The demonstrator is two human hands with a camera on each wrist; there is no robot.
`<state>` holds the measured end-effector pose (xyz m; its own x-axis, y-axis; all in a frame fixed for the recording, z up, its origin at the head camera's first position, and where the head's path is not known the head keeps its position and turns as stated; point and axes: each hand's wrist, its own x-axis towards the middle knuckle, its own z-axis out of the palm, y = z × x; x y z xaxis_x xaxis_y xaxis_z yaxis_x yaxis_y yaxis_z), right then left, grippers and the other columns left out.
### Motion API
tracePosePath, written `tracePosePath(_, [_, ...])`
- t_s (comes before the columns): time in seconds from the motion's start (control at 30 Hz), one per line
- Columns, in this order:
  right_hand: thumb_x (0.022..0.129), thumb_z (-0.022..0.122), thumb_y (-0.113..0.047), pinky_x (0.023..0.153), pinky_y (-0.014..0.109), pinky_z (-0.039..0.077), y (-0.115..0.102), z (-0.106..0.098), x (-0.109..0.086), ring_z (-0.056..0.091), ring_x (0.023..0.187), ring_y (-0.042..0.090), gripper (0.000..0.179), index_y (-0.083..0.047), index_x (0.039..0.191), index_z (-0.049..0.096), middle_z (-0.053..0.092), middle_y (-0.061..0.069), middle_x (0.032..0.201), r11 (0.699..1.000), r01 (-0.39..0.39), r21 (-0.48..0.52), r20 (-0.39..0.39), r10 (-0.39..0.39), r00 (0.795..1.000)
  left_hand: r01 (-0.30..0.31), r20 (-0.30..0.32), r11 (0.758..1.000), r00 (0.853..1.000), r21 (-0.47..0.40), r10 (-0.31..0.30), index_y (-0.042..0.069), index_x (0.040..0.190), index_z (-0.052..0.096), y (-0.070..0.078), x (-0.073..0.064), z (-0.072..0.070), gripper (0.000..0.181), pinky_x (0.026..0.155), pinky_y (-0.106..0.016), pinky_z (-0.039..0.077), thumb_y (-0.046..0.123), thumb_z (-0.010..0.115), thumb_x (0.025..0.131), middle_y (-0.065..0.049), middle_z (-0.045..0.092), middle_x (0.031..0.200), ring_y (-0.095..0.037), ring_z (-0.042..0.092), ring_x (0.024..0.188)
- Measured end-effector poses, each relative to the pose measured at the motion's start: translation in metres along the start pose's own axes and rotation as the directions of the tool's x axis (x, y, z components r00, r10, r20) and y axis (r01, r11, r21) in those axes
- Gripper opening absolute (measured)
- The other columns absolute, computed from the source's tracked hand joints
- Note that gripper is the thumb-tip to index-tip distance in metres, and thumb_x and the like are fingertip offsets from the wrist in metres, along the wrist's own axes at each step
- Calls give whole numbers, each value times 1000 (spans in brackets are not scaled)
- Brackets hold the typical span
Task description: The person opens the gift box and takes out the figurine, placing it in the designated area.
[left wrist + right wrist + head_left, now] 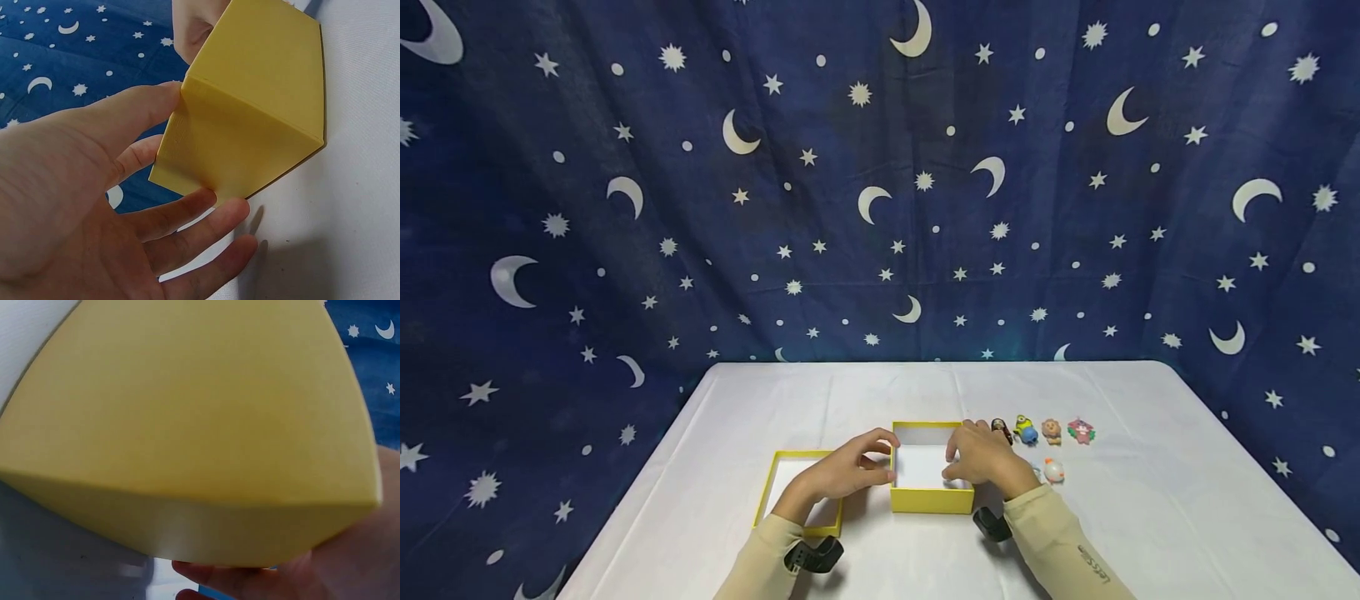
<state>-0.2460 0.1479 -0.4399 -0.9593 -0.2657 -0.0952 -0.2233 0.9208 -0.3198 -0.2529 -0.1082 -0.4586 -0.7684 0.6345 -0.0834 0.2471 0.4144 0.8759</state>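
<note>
A yellow box (932, 501) with a white inside stands upright on the table, its top uncovered. My left hand (846, 471) is at its left side with the fingers spread; in the left wrist view the thumb touches the box edge and fingertips lie along the yellow side (206, 144). Reaching over the right wall, my right hand (981, 457) grips it, thumb inside the box. Fingers (219, 575) show beyond the box's lower edge in the right wrist view, where the yellow wall (200, 406) fills most of the picture.
Left of the box lies a yellow-rimmed lid (765, 490), white inside, partly behind my left hand. To the right stand small figures: a dark-haired one (1002, 430), a Minion (1026, 430), a lion-like one (1052, 431), a pink one (1082, 431), a white round toy (1054, 471).
</note>
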Motion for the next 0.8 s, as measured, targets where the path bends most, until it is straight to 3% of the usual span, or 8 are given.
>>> tracePosePath(0.27, [75, 86, -22, 68, 40, 42, -1, -2, 0, 50, 79, 21, 19, -17, 73, 67, 57, 3, 89, 1000, -23, -4, 29, 23, 999, 6, 12, 1000, 1000, -8, -6, 10, 134, 49, 1, 1, 1, 39, 101, -45, 51, 18, 65, 99, -17, 47, 152, -34, 64, 120])
tracePosePath(0.43, [75, 85, -15, 61, 35, 38, -1, -1, -1, 50, 71, 20, 23, -16, 70, 63, 56, 6, 91, 1000, -15, 6, 29, 15, 999, 13, 5, 1000, 1000, -6, -13, 11, 134, 50, 1, 2, 1, 40, 103, -48, 50, 21, 66, 99, -16, 47, 152, -33, 64, 120])
tracePosePath(0.6, [76, 86, -12, 59, 35, 39, -3, 1, -1, 51, 69, 20, 28, -17, 65, 61, 55, 7, 88, 1000, -13, 11, 20, 12, 1000, 19, 0, 1000, 1000, -4, -19, 11, 134, 50, 0, 1, 1, 39, 103, -48, 50, 19, 66, 99, -15, 47, 151, -33, 64, 121])
tracePosePath(0.8, [82, 83, -15, 63, 36, 40, -4, 3, 0, 50, 74, 20, 23, -17, 70, 63, 56, 5, 88, 999, -27, 28, 19, 27, 999, 20, 1, 1000, 1000, -2, -20, 11, 134, 50, 0, 1, 1, 39, 101, -46, 51, 18, 66, 99, -15, 47, 151, -33, 64, 120])
